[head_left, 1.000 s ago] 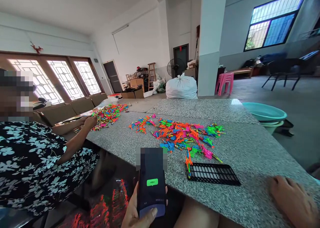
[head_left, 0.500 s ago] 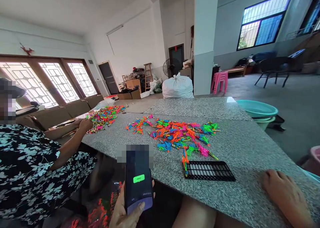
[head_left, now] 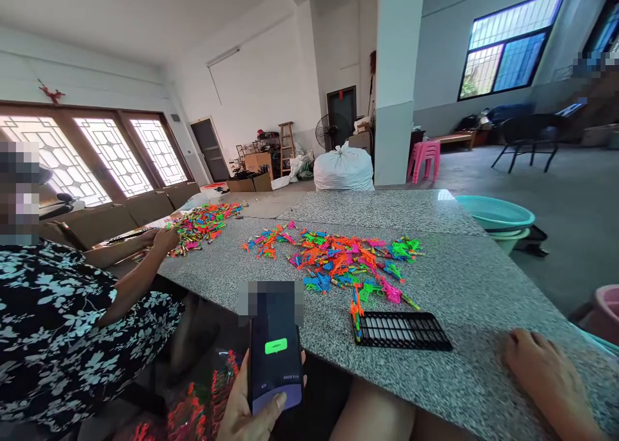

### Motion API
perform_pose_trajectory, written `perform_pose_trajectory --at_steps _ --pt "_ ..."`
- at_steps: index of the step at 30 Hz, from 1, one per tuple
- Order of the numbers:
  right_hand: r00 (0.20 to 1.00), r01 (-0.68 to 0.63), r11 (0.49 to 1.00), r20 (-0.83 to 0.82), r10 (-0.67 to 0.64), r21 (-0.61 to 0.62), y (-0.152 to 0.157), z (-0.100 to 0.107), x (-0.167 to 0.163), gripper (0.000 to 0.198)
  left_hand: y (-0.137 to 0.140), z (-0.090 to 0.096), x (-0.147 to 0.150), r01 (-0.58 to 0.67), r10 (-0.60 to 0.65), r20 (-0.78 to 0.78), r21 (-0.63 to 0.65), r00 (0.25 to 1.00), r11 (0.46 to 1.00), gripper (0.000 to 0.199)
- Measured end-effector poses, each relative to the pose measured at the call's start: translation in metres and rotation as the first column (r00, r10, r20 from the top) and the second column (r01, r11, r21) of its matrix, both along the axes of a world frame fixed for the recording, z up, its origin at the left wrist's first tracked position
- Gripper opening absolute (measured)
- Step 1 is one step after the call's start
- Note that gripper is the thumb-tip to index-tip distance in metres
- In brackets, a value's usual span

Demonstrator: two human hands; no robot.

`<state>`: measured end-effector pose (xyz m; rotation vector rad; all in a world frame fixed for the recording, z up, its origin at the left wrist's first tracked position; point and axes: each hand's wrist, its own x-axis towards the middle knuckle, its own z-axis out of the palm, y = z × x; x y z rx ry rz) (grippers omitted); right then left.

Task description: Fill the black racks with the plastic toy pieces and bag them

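Observation:
My left hand (head_left: 256, 405) is wrapped round a smartphone (head_left: 275, 363), with the thumb on the lower part of its screen. A green voice bubble glows on the dark display. My right hand (head_left: 549, 376) rests palm down on the speckled stone table (head_left: 488, 280), loosely bent, with nothing visible in it. To its left lies a black slotted rack (head_left: 406, 330). One orange, blue and yellow toy piece (head_left: 356, 315) stands at the rack's left end. Behind it spreads a pile of bright plastic toy pieces (head_left: 338, 257).
At the left a co-worker's hands (head_left: 164, 240) are at another heap of colourful pieces (head_left: 207, 225). A white sack (head_left: 344, 167) stands beyond the table. Teal basins (head_left: 498, 212) are beside the right edge. Below lies a clear bag of red-orange pieces (head_left: 193, 409).
The phone in my left hand has shifted slightly right. My right hand appears a little further left on the table. The rack and toy pile look unchanged.

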<state>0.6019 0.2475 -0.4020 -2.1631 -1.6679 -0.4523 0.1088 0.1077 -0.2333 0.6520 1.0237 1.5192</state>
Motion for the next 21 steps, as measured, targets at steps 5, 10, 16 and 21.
perform_pose_trajectory --at_steps 5,10,16,21 --pt "0.995 0.006 1.0 0.098 -0.003 -0.029 -0.002 0.003 -0.002 0.032 -0.002 0.01 0.0 -0.026 0.026 0.033 0.004 0.999 1.0 0.105" --pt "0.997 0.022 0.998 0.081 -0.017 -0.062 -0.003 0.01 -0.005 0.032 -0.004 0.008 -0.004 -0.001 0.001 0.04 -0.018 0.999 1.0 0.109" --pt "1.0 0.026 0.995 0.004 -0.025 -0.097 -0.002 0.004 -0.002 0.031 -0.002 0.002 -0.013 0.089 -0.087 0.035 -0.086 0.996 0.992 0.095" --pt "0.999 -0.026 0.999 0.044 0.028 -0.036 -0.003 0.003 0.001 0.029 -0.002 0.002 -0.011 0.108 -0.106 0.03 -0.059 0.994 0.992 0.085"
